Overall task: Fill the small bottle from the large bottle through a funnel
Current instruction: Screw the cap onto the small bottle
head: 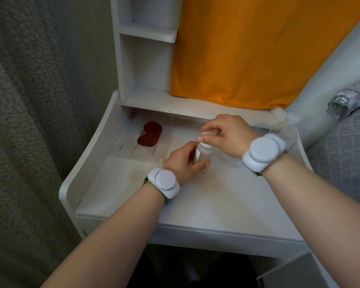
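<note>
Head: L hand [183,163], R hand [227,136] on bottle [205,155]

Bare-armed at the desk: the person's left hand [183,161] and right hand [229,134] are bare. So are the left forearm [104,242], entering from 7 o'clock, and the right forearm [320,196], entering from 4 o'clock. Strapped to the left wrist is a glossy white plastic wrist device [164,182], a smooth round disc overlapping a rounded white base. A lime-green and dark grey strap [146,180] shows at its 9 o'clock edge. A matching white plastic device on the right wrist [264,152] appears larger, with a sliver of grey-green strap [258,173] at its 6 o'clock edge.
</note>
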A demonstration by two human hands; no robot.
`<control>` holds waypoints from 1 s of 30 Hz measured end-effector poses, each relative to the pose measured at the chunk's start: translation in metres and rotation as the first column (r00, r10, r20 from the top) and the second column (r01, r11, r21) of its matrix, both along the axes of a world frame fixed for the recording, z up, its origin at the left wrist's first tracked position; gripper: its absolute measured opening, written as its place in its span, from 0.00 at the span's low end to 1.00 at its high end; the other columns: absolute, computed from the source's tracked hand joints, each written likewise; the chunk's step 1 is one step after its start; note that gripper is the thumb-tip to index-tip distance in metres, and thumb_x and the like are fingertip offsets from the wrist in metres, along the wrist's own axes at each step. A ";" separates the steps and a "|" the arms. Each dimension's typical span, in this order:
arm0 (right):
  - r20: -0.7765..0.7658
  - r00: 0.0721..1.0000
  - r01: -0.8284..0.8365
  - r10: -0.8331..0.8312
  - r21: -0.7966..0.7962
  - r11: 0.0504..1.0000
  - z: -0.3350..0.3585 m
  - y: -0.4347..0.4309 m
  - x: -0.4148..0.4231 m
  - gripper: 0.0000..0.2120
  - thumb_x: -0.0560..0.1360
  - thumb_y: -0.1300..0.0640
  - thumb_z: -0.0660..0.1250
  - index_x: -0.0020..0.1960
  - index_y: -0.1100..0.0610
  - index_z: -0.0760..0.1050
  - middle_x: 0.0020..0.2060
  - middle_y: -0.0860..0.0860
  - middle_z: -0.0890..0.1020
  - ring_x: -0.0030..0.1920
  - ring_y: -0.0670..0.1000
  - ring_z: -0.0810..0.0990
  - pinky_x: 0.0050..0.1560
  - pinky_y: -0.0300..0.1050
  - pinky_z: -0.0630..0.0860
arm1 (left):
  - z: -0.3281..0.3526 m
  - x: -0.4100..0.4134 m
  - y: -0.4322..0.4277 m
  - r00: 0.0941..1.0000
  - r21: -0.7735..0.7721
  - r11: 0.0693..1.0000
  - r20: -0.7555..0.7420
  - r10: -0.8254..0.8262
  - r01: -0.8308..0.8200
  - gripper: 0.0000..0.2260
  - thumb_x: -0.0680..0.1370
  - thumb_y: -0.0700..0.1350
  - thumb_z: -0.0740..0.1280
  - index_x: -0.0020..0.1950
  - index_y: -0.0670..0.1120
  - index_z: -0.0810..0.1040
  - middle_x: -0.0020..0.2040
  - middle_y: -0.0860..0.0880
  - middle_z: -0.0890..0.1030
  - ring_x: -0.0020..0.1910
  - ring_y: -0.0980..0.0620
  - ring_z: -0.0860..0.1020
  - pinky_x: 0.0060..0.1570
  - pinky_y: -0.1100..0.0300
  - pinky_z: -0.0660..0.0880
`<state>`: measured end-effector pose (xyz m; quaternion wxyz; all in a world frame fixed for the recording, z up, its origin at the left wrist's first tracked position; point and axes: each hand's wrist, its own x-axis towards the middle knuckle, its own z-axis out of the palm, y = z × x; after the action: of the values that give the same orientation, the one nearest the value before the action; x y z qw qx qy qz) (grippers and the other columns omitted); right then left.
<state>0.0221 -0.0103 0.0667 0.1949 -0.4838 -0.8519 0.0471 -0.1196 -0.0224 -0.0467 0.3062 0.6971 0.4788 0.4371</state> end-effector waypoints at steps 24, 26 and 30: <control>0.023 0.999 -0.028 0.027 0.037 0.999 0.003 -0.003 0.017 0.17 0.76 0.49 0.63 0.64 0.51 0.74 0.49 0.52 0.83 0.43 0.47 0.75 0.46 0.42 0.69 | -0.002 -0.001 0.001 0.999 -0.002 1.000 0.039 -0.003 0.004 0.16 0.72 0.50 0.71 0.58 0.51 0.72 0.48 0.49 0.79 0.47 0.49 0.79 0.49 0.56 0.77; 0.034 0.999 -0.043 0.042 0.036 0.998 0.003 -0.003 0.018 0.19 0.75 0.49 0.63 0.66 0.50 0.71 0.51 0.50 0.80 0.42 0.48 0.74 0.45 0.42 0.69 | -0.002 -0.001 0.002 0.999 0.000 1.000 0.035 -0.009 0.009 0.16 0.72 0.51 0.71 0.58 0.51 0.72 0.47 0.48 0.79 0.47 0.47 0.79 0.50 0.53 0.77; 0.026 0.987 -0.156 0.158 -0.049 0.987 0.001 -0.005 0.015 0.24 0.73 0.57 0.65 0.68 0.48 0.68 0.61 0.46 0.75 0.50 0.46 0.74 0.48 0.38 0.67 | -0.003 -0.001 0.002 0.999 0.001 1.000 0.045 0.000 0.000 0.16 0.72 0.50 0.71 0.57 0.51 0.72 0.44 0.54 0.77 0.44 0.52 0.78 0.46 0.61 0.76</control>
<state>0.0367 -0.0155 0.0674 0.1665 -0.4203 -0.8888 0.0749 -0.1207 -0.0202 -0.0497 0.3167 0.6873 0.4713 0.4530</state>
